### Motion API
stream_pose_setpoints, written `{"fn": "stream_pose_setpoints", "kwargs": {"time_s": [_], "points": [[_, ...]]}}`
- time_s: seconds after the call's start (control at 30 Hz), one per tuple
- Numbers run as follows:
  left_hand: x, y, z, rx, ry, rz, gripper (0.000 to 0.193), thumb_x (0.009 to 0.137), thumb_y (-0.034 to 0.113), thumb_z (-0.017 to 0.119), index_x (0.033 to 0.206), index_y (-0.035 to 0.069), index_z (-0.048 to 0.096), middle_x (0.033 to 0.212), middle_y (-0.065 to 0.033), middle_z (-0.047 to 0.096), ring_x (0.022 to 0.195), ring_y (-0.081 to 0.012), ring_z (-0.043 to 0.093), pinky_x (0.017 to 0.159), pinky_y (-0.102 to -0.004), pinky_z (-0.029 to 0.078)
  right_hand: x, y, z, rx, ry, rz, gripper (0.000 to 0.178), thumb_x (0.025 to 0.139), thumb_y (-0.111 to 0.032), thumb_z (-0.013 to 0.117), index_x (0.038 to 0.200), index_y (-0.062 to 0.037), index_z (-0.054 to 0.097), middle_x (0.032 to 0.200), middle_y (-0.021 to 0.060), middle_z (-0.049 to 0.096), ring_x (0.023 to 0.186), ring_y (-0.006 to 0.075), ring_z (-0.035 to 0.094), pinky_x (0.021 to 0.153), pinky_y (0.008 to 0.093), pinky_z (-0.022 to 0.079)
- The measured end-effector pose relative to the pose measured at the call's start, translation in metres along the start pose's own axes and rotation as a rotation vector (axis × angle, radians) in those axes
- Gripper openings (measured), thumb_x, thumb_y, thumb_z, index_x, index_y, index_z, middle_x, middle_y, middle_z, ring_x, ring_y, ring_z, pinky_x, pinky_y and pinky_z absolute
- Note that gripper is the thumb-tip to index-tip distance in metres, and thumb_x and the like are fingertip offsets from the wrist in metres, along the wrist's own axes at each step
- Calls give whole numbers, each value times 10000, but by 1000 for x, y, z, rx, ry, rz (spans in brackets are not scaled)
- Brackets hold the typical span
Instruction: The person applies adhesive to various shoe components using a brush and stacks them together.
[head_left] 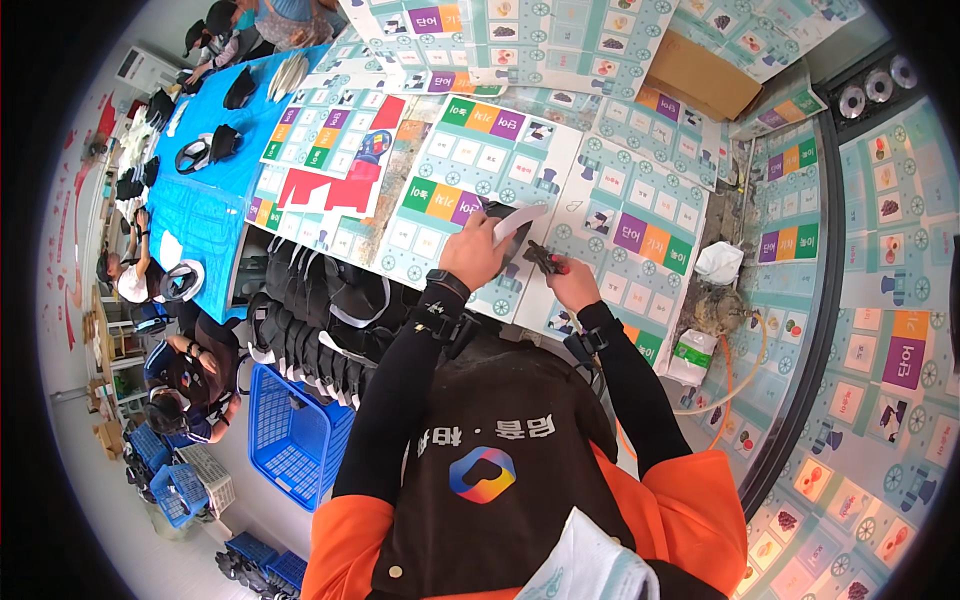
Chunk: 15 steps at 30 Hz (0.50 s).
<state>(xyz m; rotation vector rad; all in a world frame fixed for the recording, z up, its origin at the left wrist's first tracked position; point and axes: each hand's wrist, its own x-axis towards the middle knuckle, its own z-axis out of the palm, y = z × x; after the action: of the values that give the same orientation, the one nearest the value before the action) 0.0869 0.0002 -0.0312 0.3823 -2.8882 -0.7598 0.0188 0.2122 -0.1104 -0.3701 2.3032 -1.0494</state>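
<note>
- Black-and-white curved piece (518, 222): in the head view, you have it raised over the table (610, 188), inward of the near edge and between your two hands.
- Your left hand (472, 255) grasps it at the near-left end, fingers closed over the pale strip; its long axis runs from those fingers away and to the right.
- Your right hand (574, 286) is wrapped around red-handled nippers (543, 259), whose dark tip points left and away from you, toward the piece.
- From your right hand, the piece lies left and slightly farther off; your left is the nearer, being on it. Whether the nippers touch it, you cannot tell from here.
- Black pieces with pale edges (300, 335) are stacked below the table's near-left edge.
- Printed writing repeats across the table's covering, in green, orange and purple heading blocks above small picture cards, much of it turned upside down to you.
- White lettering runs across your dark apron (500, 400), beside a multicoloured emblem (482, 474).
- Near the table's right edge, a white packet (692, 357) bears a green label, too small to read.
</note>
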Motion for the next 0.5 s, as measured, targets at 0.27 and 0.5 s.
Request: {"fn": "stream_pose_setpoints", "kwargs": {"time_s": [0.27, 0.5], "points": [[-5, -5, -9, -23, -5, 1, 351, 963, 356, 625, 1131, 53, 682, 1075, -169, 640, 868, -421, 669, 757, -509, 543, 1, 2, 0, -18, 6, -51, 414, 753, -197, 596, 1128, -64, 713, 936, 281, 689, 966, 470, 637, 866, 511, 508], [-15, -8, -14, -48, 21, -25, 338, 968, 345, 623, 1137, 57, 679, 1092, -161, 635, 888, -418, 666, 764, -504, 541, 3, -9, 0, 26, -41, -78, 430, 755, -169, 634, 1154, -26, 707, 814, 262, 670, 800, 430, 652, 721, 418, 502]]}}
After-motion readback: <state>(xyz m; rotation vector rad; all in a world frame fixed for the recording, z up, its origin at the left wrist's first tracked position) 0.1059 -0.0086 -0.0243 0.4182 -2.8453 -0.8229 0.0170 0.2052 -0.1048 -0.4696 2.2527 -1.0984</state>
